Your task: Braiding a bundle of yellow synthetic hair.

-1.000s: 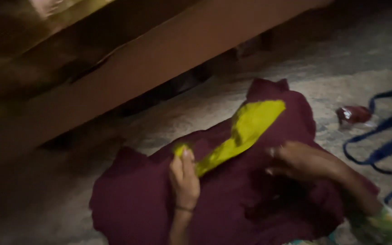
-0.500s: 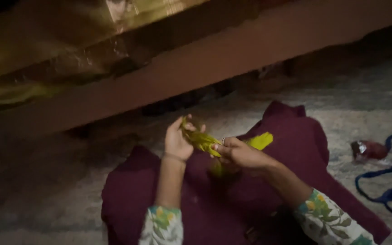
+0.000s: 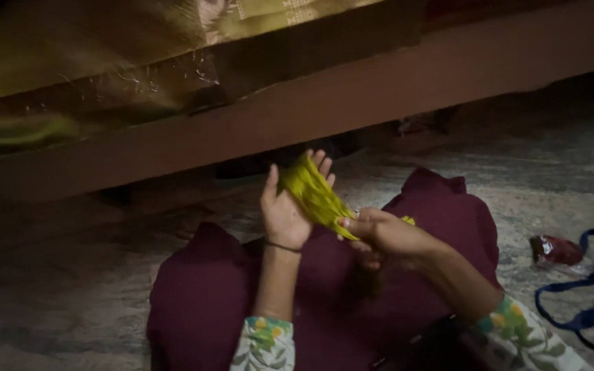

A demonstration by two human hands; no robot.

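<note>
Both hands' grip on yellow cloth (image 3: 314, 196): left hand (image 3: 284, 213) raised, right hand (image 3: 379, 237) pinching.

A home, prob. a bedroom: a wooden bed frame (image 3: 352, 103) draped w/ a golden-green bedspread (image 3: 70, 62) is seen just above the hands. A speckled stone floor (image 3: 70, 288) is seen below, w/ maroon cloth (image 3: 201, 302) spread on it.

Yellow-green cloth (image 3: 314, 196) showing btwn hands; maroon fabric (image 3: 352, 302) lying under it. Sleeves (image 3: 264, 343) showing white w/ green-yellow floral print. Blue strap (image 3: 589, 302) lying at 4 o'clock, dark-red wrapper (image 3: 555, 251) beside it.
</note>
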